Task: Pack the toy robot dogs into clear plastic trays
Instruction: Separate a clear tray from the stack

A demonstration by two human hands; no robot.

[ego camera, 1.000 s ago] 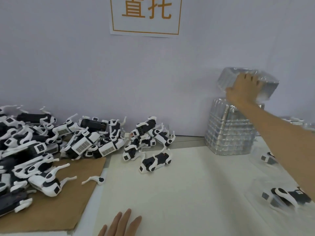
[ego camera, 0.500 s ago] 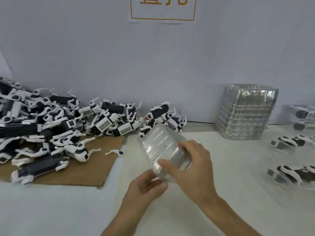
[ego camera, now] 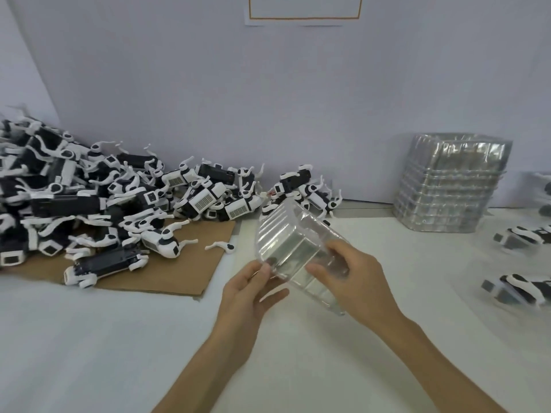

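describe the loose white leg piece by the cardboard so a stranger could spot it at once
Start at the brown cardboard sheet on the left, under the heap of toy robot dogs. Go to the sheet's right edge, left of the hand-held clear tray: the loose leg piece lies there alone. Unlike its neighbours, it is one thin curved white part with no body.

— Light? Bright, soft and even; only faint shadows on the white table (ego camera: 89, 338).
— Quality? Glints on the clear tray (ego camera: 286, 242) and the stack of trays (ego camera: 447, 186); wide-angle bending, and packed dogs (ego camera: 520, 289) smeared at the right edge.
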